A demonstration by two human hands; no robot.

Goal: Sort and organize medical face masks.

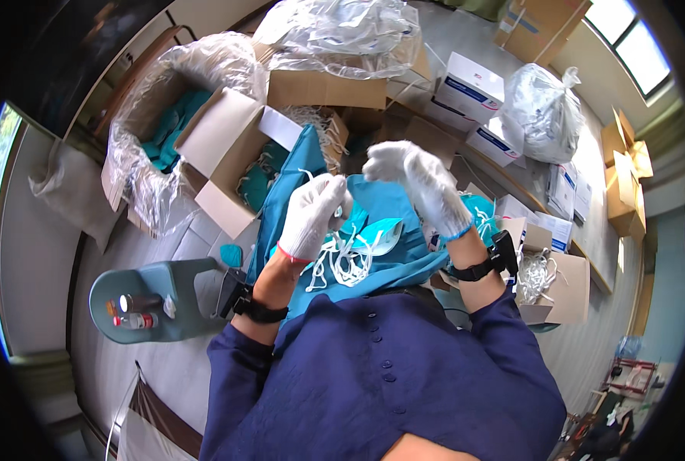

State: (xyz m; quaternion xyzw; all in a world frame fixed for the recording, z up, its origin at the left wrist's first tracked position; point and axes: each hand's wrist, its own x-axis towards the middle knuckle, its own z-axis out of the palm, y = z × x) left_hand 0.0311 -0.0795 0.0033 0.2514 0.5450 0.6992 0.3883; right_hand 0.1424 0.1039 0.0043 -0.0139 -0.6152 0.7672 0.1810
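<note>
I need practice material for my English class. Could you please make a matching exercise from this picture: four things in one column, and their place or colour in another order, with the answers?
Column one
1. Left hand
2. Right hand
3. Red-capped bottle
4. Tied plastic bag

Column two
A. Beside stacked white boxes
B. In a blue-edged glove
C. Lying on a grey-green stool
D. In a red-edged glove

Right pairs: 1-D, 2-B, 3-C, 4-A.

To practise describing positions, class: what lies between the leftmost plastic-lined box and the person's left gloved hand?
The head view shows an open cardboard box holding teal pieces, then blue cloth, between the plastic-lined box and the left hand.
</note>
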